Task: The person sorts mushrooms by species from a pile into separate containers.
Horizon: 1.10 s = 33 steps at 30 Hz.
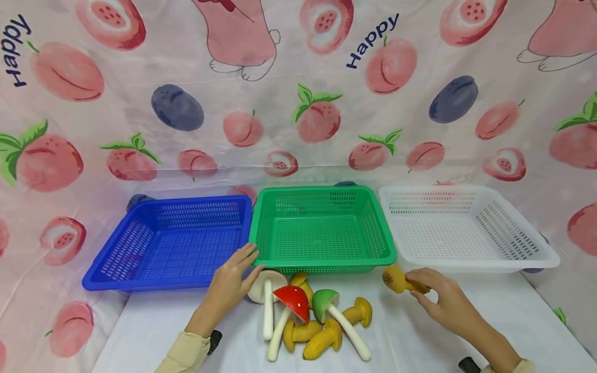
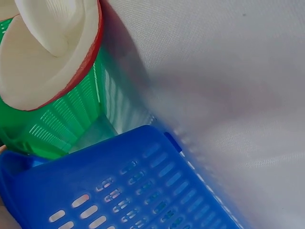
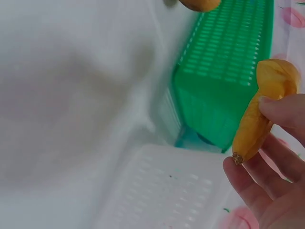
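Observation:
My right hand [image 1: 448,300] pinches a yellow toy mushroom [image 1: 394,280] by its stem, in front of the white basket [image 1: 471,267]. In the right wrist view, thumb and fingers hold this mushroom [image 3: 255,124] with its cap pointing up. My left hand [image 1: 228,285] holds nothing; its fingers are extended near the corner where the blue basket [image 1: 144,285] and green basket [image 1: 326,263] meet. Beside it lies a mushroom with a pale underside [image 1: 268,311], its cap edge red in the left wrist view.
On the white cloth lie a red-capped mushroom [image 1: 293,300], a green-capped mushroom [image 1: 325,304] and several yellow mushrooms [image 1: 322,342]. The three baskets stand in a row behind them. A fruit-printed curtain [image 1: 298,103] hangs at the back.

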{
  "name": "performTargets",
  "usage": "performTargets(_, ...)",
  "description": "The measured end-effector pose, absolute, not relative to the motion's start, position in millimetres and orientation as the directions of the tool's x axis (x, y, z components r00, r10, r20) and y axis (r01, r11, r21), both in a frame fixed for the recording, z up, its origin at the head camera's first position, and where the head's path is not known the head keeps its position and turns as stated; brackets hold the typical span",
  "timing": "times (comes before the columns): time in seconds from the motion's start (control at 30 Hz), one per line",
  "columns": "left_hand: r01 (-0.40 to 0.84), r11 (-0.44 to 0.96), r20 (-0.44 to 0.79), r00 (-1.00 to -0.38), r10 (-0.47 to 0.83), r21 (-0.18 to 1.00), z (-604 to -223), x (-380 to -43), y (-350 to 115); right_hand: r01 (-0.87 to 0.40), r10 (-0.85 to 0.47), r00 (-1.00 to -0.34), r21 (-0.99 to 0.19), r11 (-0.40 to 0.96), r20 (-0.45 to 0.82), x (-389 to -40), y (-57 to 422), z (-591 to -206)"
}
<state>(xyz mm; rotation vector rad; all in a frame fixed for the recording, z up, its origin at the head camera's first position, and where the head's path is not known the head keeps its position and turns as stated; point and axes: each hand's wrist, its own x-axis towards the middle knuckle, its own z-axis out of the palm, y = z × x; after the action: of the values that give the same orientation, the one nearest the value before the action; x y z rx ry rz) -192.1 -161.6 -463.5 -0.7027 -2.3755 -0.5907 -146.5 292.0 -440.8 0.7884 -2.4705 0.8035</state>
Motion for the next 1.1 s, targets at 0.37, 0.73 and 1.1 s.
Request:
performTargets(0.37, 0.615, 0.756, 0.660, -0.667, 0.346, 0.225, -467.4, -195.6, -161.7, -0.611, -0.380, -0.744, -0.329, 0.720, 0.549, -154.2, 301.5, -421.9)
performTargets(0.73, 0.611, 0.759, 0.663, -0.667, 0.340, 0.224, -468.0, -194.6, -162.2, -0.622, -0.388, -0.726, -0.303, 0.722, 0.567, -166.1, 308.4, -408.1)
performTargets(1.1, 0.621, 0.755, 0.675, -0.651, 0.347, 0.210, -469.7, -195.9, -162.5, -0.579, -0.346, -0.732, -0.268, 0.770, 0.588, -183.1, 328.2, -405.5)
